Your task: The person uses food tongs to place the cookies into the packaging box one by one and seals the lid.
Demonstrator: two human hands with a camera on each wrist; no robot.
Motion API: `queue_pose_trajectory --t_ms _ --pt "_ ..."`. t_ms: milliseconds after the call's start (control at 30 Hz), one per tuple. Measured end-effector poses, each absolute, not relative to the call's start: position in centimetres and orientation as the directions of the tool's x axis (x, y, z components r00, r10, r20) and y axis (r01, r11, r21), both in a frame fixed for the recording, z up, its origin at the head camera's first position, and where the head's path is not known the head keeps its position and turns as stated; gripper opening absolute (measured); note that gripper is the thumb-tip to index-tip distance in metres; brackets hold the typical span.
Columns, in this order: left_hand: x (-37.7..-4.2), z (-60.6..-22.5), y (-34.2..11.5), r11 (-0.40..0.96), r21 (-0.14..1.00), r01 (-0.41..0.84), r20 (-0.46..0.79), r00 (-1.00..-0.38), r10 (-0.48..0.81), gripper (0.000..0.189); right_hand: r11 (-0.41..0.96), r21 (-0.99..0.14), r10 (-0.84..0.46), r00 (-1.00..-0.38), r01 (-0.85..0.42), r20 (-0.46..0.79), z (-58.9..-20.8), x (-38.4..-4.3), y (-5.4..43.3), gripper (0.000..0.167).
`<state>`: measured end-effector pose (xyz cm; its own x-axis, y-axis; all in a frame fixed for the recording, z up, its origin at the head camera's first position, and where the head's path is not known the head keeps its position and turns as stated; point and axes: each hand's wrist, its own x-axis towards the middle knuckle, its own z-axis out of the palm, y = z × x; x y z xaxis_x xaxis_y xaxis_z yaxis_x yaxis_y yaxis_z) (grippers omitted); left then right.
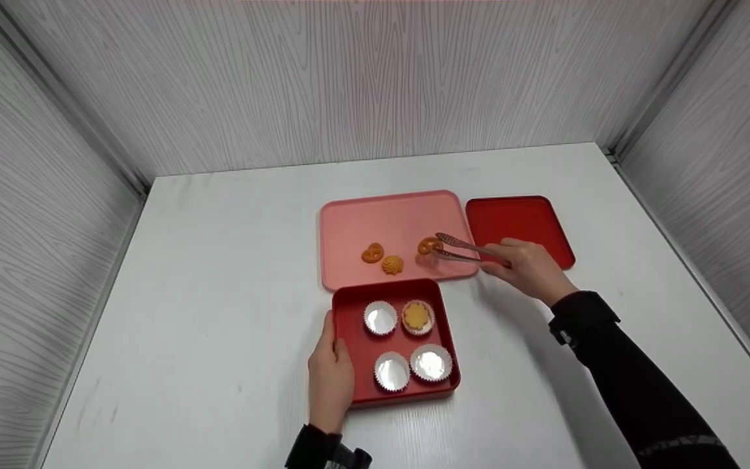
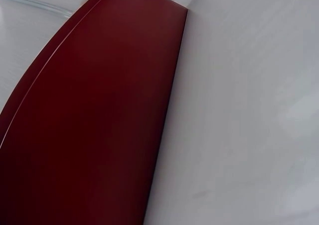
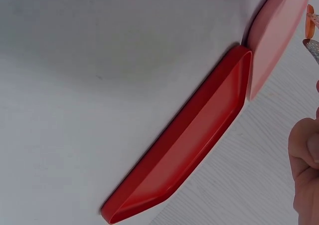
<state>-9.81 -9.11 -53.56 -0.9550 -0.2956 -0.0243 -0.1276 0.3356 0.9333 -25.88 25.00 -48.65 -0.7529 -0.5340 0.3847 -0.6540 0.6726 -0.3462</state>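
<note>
My right hand [image 1: 531, 270] grips metal tongs [image 1: 463, 244]. Between the tong tips is a pretzel-shaped cookie [image 1: 428, 245], just above the pink tray [image 1: 349, 221]; the right wrist view shows this cookie [image 3: 310, 23] at its edge. Another pretzel-shaped cookie [image 1: 372, 253] and a swirled round cookie [image 1: 392, 264] lie on that tray. My left hand [image 1: 331, 381] holds the left wall of a square red box [image 1: 362, 352], with the thumb by the rim. Inside the box are several white paper cups, one holding a flower-shaped cookie [image 1: 416, 316]. The left wrist view shows only the box's side [image 2: 99, 105].
A flat red tray [image 1: 512, 218] lies right of the pink tray, beneath and behind my right hand. The white table [image 1: 232, 273] extends to the left and front. Wood-grain panels [image 1: 349, 85] enclose the back and sides.
</note>
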Motion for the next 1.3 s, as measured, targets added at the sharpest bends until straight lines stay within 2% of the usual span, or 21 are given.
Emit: queue_pose_trajectory --t_ms 233,433,733,867,1300 --pt "-9.8 -53.5 -9.1 0.341 0.931 -0.126 -0.019 -0.954 -0.300 0.055 0.632 -0.303 -0.557 -0.691 -0.713 0.461 -47.7 -24.6 24.8 0.031" --pt "-9.9 -53.5 -9.1 0.350 0.928 -0.129 -0.022 -0.956 -0.294 0.055 0.566 -0.258 -0.604 -0.607 -0.783 0.516 -46.7 -22.7 23.8 0.037" --pt "-9.8 -53.7 -9.1 0.353 0.929 -0.111 -0.001 -0.955 -0.297 0.054 0.411 -0.259 -0.711 -0.485 -0.874 0.509 -46.8 -20.5 21.6 0.038" --pt "-9.8 -53.7 -9.1 0.357 0.926 -0.124 -0.011 -0.953 -0.302 0.055 0.388 -0.256 -0.737 -0.465 -0.885 0.491 -47.3 -20.1 20.7 0.034" --pt "-9.9 -53.6 -9.1 0.354 0.927 -0.125 -0.014 -0.953 -0.302 0.054 0.394 -0.242 -0.760 -0.462 -0.887 0.457 -47.9 -19.9 19.3 0.042"
